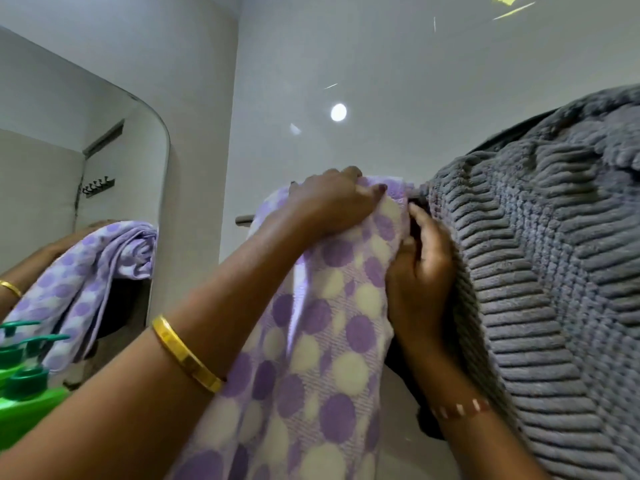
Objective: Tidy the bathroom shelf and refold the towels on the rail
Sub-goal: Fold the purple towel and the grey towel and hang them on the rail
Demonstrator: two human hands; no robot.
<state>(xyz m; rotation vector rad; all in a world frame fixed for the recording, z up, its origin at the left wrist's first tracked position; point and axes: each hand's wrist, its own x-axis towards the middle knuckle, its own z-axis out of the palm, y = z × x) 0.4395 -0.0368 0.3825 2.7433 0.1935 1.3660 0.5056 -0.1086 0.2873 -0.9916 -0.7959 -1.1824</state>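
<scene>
A purple towel (322,341) with purple and cream dots hangs over the metal rail (244,220) on the wall. My left hand (332,202) lies over the towel's top fold on the rail, fingers curled into the cloth. My right hand (420,278) holds the towel's right edge, thumb on the front, between it and a thick grey ribbed towel (540,271). The grey towel hangs on the rail to the right and fills that side of the view.
A mirror (69,168) on the left wall reflects the dotted towel and an arm. Green pump bottles (24,382) stand at the lower left. White tiled walls meet in a corner behind the rail.
</scene>
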